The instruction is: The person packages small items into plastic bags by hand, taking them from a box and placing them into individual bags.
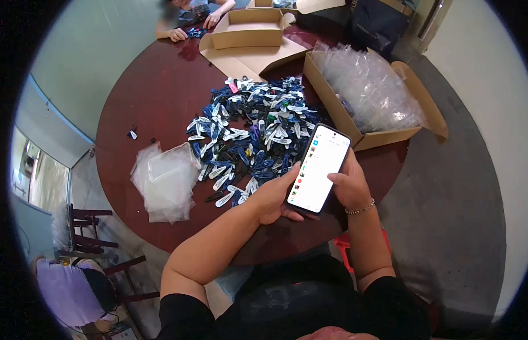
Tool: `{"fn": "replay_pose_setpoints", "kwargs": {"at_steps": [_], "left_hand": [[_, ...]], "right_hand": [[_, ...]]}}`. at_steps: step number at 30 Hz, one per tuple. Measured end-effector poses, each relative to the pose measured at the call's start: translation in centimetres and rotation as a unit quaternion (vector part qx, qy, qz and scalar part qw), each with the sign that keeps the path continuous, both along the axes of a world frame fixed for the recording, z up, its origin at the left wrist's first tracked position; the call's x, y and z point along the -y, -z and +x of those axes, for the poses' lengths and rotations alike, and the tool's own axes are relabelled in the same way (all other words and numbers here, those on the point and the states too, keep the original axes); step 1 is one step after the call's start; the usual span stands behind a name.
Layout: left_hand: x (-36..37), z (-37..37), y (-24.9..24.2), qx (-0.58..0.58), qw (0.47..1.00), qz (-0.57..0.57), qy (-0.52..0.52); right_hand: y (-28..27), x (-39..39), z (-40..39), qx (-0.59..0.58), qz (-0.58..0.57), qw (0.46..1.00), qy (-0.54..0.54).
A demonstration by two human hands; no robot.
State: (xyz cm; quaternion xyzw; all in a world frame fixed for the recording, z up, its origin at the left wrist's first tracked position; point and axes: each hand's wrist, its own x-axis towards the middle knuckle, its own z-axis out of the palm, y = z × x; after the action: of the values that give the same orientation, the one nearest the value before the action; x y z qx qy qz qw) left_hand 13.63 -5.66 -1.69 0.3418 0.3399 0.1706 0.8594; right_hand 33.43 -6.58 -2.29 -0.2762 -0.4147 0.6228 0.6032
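Note:
Between my two hands is a smartphone (316, 170) with a bright white screen showing a list of small coloured icons. My left hand (280, 195) grips its lower left side, fingers partly behind it. Around the right edge wraps my right hand (351, 180), its thumb over the screen; a bracelet (360, 209) circles that wrist. Just beyond the phone lies a broad pile of snap hair clips (255, 133), mostly dark blue, white and black. Left of the pile, a stack of clear plastic bags (170, 180) rests on the round dark red table (145, 102).
An open cardboard box (332, 102) full of clear plastic bags (369, 88) stands at the right. Another cardboard box (247, 37) is at the back. Across the table, a co-worker's hands (178, 35) are at some small dark clips. A stool (94, 226) stands at the left.

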Motion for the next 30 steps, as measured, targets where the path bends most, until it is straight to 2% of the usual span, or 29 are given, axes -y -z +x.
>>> {"fn": "replay_pose_setpoints", "kwargs": {"at_steps": [7,14,22,30], "left_hand": [[-0.03,0.16,0.07,0.006,1.0,-0.006,-0.017],[-0.16,0.04,0.2,0.017,1.0,-0.002,-0.011],[-0.01,0.14,-0.11,0.018,1.0,0.005,-0.01],[0.08,0.19,0.61,-0.003,1.0,-0.001,-0.03]], "right_hand": [[-0.07,0.23,-0.07,0.061,0.003,0.998,0.018],[-0.37,0.28,-0.24,0.062,-0.007,0.998,0.018],[0.33,0.0,0.2,-0.028,0.012,0.999,-0.018],[0.17,0.11,0.15,-0.025,0.02,0.999,-0.006]]}}
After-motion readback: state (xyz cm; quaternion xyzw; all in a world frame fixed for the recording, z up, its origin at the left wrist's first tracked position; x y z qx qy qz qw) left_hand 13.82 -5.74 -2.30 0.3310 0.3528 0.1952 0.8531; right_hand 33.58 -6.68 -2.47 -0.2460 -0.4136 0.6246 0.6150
